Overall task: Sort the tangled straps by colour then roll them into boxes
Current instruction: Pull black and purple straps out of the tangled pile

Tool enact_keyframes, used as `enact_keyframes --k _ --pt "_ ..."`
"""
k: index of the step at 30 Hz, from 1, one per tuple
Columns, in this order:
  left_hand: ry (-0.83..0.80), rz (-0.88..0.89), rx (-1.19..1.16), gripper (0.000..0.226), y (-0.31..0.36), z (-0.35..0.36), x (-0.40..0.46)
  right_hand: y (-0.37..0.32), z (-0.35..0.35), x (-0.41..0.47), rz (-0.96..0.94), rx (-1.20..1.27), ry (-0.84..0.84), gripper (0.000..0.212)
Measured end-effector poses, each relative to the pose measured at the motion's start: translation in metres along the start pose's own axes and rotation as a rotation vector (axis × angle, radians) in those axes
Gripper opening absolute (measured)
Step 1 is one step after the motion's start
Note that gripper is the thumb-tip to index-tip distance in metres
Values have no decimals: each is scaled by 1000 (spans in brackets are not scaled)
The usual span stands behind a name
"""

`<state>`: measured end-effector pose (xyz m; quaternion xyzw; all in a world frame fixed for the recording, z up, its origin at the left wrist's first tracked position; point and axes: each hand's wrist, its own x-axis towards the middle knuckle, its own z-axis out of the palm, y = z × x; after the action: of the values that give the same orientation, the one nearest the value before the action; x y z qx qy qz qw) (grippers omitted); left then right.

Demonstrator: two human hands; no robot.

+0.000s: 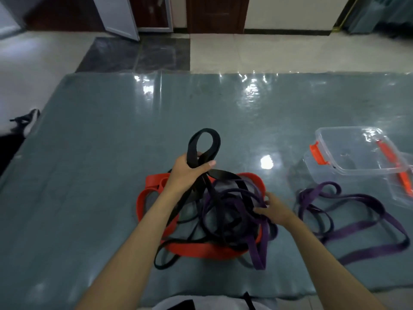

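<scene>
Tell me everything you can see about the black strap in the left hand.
The black strap is a flat woven-looking band. The left hand grips it and lifts one loop up above the fingers. Below the hand it runs down into the red basket, tangled with purple straps, and one black loop hangs over the basket's near rim onto the mat.

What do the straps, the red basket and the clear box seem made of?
Black strap and purple straps: flat woven webbing, matte, limp loops. Red basket: likely moulded plastic, smooth rim. Clear box: transparent glossy plastic, orange clips.
</scene>
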<state>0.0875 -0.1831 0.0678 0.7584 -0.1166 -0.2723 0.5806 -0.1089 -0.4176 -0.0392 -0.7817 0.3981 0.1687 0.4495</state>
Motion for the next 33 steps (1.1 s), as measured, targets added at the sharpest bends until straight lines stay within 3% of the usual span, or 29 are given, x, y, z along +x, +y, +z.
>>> enact_keyframes --k 3,6,7,12,18,22,25,30,33 --pt "0 -19 46 40 -7 4 0 5 7 9 -25 -102 119 68" --pt "81 13 40 27 -11 11 -3 5 10 13 -120 -220 214 22" --pt "118 24 16 25 -14 13 -5 7 12 13 -128 -224 234 16" --pt "242 71 7 21 -25 9 -17 13 11 0 -170 -93 311 19" --pt "284 48 -81 26 -31 -5 -32 6 7 -24 -254 141 281 49" --pt "236 91 -27 20 -33 -15 -35 -24 11 -45 -444 411 367 36" --pt "224 70 -13 22 -32 -30 -35 -60 11 -63 -489 634 278 23" --pt "263 62 28 19 -29 -50 -30 -109 2 -81 -574 691 278 15" --pt "293 65 14 37 -25 -56 -28 -126 -7 -84 -614 714 313 16"
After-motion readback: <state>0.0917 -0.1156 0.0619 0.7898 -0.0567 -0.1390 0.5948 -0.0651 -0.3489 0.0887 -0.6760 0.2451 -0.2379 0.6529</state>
